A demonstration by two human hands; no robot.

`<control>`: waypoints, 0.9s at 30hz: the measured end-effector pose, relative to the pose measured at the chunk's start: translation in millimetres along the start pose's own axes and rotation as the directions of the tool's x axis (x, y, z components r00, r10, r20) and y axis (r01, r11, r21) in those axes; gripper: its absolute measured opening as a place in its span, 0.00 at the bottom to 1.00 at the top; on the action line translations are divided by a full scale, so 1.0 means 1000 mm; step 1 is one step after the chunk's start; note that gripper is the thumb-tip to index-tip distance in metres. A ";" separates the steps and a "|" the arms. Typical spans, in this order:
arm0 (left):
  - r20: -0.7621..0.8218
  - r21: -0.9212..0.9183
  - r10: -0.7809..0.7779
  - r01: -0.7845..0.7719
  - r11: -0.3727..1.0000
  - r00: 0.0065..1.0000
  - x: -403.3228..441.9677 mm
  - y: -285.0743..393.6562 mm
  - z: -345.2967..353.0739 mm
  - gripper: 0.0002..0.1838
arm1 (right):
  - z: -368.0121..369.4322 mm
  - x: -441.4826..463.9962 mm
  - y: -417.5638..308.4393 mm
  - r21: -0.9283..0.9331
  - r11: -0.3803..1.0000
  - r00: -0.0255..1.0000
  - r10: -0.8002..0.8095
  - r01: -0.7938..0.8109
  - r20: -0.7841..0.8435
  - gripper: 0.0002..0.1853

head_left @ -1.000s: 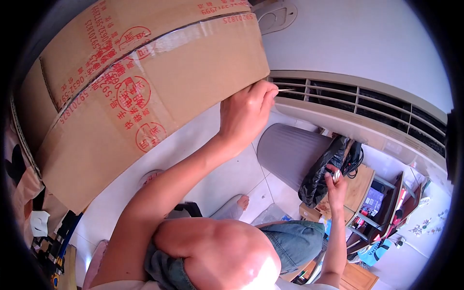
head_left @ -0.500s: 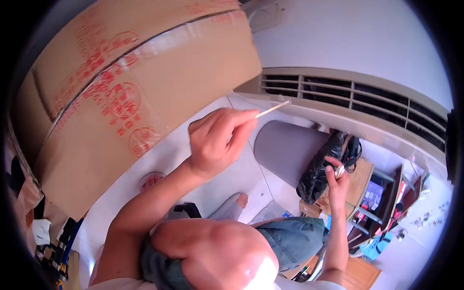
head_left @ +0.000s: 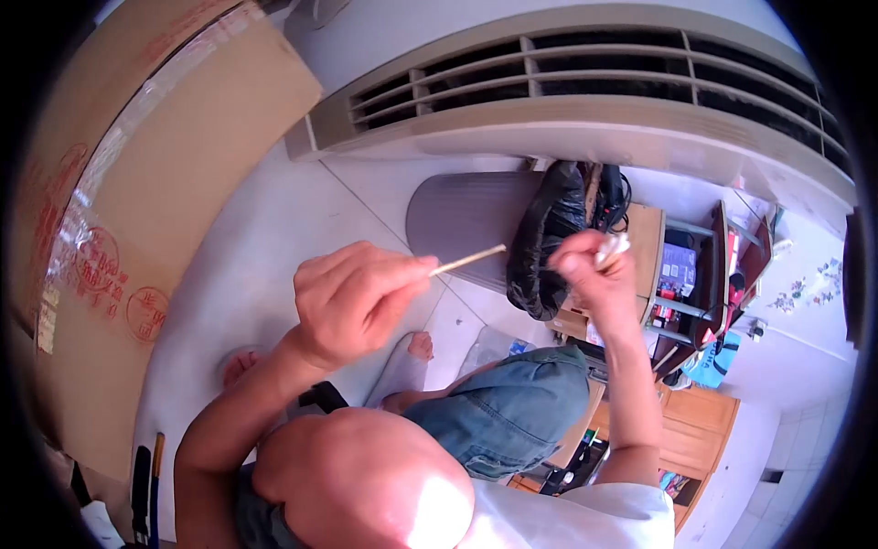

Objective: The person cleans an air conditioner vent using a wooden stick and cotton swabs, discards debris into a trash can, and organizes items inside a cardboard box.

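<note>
My left hand (head_left: 361, 297) is closed in a pinch on one end of a thin pale wooden stick (head_left: 471, 260). The stick's free end points right and slightly up, toward my other hand. My right hand (head_left: 599, 284) has its fingers curled round a small white-and-cream bundle (head_left: 611, 250), whose exact kind I cannot make out. A gap separates the stick's tip from that hand. Behind both hands a grey ribbed bin (head_left: 462, 206) lies or stands at an angle in this view, with a black plastic bag (head_left: 544, 247) over its mouth.
A large cardboard box (head_left: 201, 137) with red print fills the left. A beige unit with a slatted grille (head_left: 594, 69) runs across the top. Shelving (head_left: 709, 265) with assorted items and a wooden cabinet (head_left: 700, 430) are at the right. My bent knee (head_left: 366, 467) is below.
The view has swung right, so the box slid left and more grille shows. My hands are closer together, and the stick now points toward my right hand.
</note>
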State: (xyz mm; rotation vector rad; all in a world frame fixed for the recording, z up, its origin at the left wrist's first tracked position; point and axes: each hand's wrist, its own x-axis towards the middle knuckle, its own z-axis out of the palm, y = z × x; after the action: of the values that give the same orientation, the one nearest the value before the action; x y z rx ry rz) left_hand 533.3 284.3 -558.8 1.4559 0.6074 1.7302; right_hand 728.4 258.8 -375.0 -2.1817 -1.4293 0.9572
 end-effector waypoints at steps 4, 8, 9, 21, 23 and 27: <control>-0.103 0.189 -0.150 0.167 0.968 0.983 -0.010 -0.026 -0.022 0.06 | -0.062 0.012 0.067 -0.304 0.934 0.953 0.100 -0.189 -0.285 0.10; -0.260 0.188 -0.242 0.295 0.937 0.935 0.002 -0.041 -0.026 0.06 | -0.106 0.017 0.154 -0.536 0.748 0.915 0.254 -0.391 -0.313 0.09; -0.261 0.199 -0.299 0.354 0.914 0.918 0.004 -0.043 -0.026 0.05 | -0.105 0.014 0.157 -0.468 0.781 0.911 0.360 -0.413 -0.203 0.10; -0.039 0.689 -0.145 0.132 0.713 0.989 0.024 -0.090 -0.008 0.05 | -0.097 0.020 0.157 -0.375 0.838 0.917 0.376 -0.397 -0.133 0.18; -0.025 0.725 -0.163 0.130 0.676 0.986 0.025 -0.093 -0.004 0.05 | -0.097 0.019 0.159 -0.384 0.846 0.929 0.350 -0.370 -0.122 0.18; -0.159 0.632 -0.239 0.285 0.720 0.958 0.027 -0.090 0.004 0.05 | -0.081 0.019 0.145 -0.345 0.865 0.931 0.331 -0.364 -0.154 0.16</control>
State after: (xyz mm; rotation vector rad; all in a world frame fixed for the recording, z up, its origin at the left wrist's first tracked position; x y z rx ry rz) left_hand 558.8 357.9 -610.9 1.6583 1.4990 1.3927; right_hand 886.3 219.5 -414.1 -2.7967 -1.2775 0.7274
